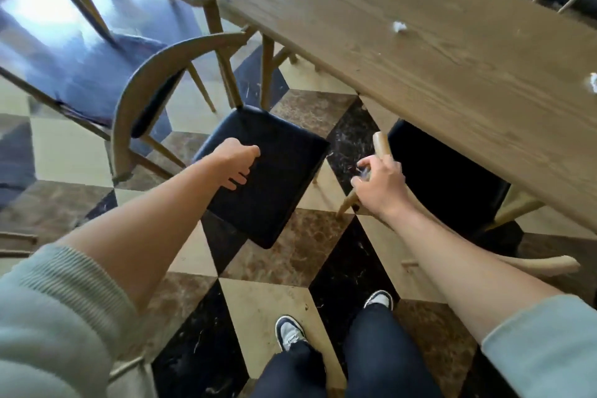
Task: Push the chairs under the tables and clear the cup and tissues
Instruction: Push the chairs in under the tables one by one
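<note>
**Here: two hands at two chairs beside the surface**

The left hand (237, 166), fingers loosely curled and holding nothing, rests on the dark seat of a chair (268, 171) standing out on the checkered floor (290, 255). Just right of it, the right hand (379, 184) is closed around the wooden backrest of a second chair (452, 178), whose seat lies partly under the surface (420, 81). Beyond the right hand, two crumpled tissues (399, 26) lie well apart on that surface, one at the frame's right edge.
</note>
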### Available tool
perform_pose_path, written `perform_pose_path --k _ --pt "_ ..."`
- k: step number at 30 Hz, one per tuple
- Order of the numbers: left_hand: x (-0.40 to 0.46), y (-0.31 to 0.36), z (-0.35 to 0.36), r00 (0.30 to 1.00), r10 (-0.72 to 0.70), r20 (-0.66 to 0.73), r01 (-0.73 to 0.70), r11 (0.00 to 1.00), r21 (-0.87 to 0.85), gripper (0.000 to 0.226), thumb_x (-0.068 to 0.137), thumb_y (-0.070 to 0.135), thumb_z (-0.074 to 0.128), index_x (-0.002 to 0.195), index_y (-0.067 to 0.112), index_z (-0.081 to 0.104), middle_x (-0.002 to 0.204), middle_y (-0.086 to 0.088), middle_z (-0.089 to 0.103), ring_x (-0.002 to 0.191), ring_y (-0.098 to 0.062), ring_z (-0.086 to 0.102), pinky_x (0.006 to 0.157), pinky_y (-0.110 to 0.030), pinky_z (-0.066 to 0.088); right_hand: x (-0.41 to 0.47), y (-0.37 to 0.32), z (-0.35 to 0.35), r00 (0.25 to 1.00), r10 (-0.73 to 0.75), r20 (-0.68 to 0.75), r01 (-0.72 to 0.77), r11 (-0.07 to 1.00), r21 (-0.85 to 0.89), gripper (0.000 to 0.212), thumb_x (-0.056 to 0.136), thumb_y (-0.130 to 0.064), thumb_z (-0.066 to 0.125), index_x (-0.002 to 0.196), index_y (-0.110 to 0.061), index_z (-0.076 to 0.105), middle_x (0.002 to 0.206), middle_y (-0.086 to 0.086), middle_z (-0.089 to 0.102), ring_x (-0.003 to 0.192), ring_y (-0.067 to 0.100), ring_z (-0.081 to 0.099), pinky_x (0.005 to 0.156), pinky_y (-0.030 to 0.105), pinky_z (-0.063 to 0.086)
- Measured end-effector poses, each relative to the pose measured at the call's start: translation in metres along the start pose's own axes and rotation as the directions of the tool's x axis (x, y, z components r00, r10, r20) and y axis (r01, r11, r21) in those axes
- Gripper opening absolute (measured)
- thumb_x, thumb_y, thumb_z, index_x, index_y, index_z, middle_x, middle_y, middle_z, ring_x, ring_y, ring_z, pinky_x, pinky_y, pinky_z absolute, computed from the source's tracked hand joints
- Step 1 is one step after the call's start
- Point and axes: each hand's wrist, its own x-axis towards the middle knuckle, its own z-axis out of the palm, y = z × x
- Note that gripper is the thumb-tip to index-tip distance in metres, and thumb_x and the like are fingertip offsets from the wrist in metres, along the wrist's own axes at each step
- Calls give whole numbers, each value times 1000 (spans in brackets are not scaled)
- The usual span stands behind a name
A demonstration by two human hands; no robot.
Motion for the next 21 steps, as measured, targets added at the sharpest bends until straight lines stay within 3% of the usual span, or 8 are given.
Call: perform_pose_path --k 4,6,10,13,15,17,21 --pt "21 -21 -64 994 -59 -91 51 994 -92 34 104 36 52 124 9 55 113 -15 67 99 -35 69 89 -49 59 24 -69 38 989 -36 142 36 999 5 37 88 -38 65 122 -21 63 129 13 54 124 35 46 106 46 39" --pt "35 -24 -93 992 -44 -121 32 994 -100 33 102 34 53 121 8 61 113 -17 69 97 -35 71 91 -51 60 43 -103 60 981 -70 183 70 998 6 38 88 -40 64 123 -23 62 131 11 53 125 33 45 105 46 39" --pt "66 -16 -150 974 37 -223 -34 999 20 24 100 30 57 103 8 66 100 -19 73 86 -34 75 80 -50 65 86 -176 102 958 -106 268 93 994 60 39 90 -42 61 126 -25 61 134 8 51 126 30 44 104 45 39" --pt "96 -13 -206 937 66 -344 -33 994 104 21 97 28 61 102 9 67 94 -14 74 81 -29 74 65 -37 60 121 -245 132 921 -158 357 115 984 138 41 91 -45 61 126 -24 61 130 7 53 124 29 48 104 46 44" --pt "120 -13 -234 911 108 -399 -27 979 202 19 93 27 62 102 11 66 98 -12 71 91 -31 69 73 -36 53 134 -281 151 888 -204 412 135 973 189 46 90 -48 61 127 -22 62 127 8 55 121 29 51 103 48 46" --pt "147 -12 -258 904 126 -409 -16 965 263 28 91 29 63 113 12 64 113 -16 65 107 -35 63 89 -44 54 145 -320 173 847 -229 480 126 963 236 56 90 -54 60 134 -20 58 130 7 56 122 28 54 103 47 47" --pt "208 -4 -288 950 174 -258 -88 946 311 63 91 35 69 146 13 48 140 -18 53 127 -35 54 107 -49 48 154 -397 218 750 -290 595 4 901 434 60 88 -54 65 136 -20 54 135 6 61 123 27 57 99 41 47"
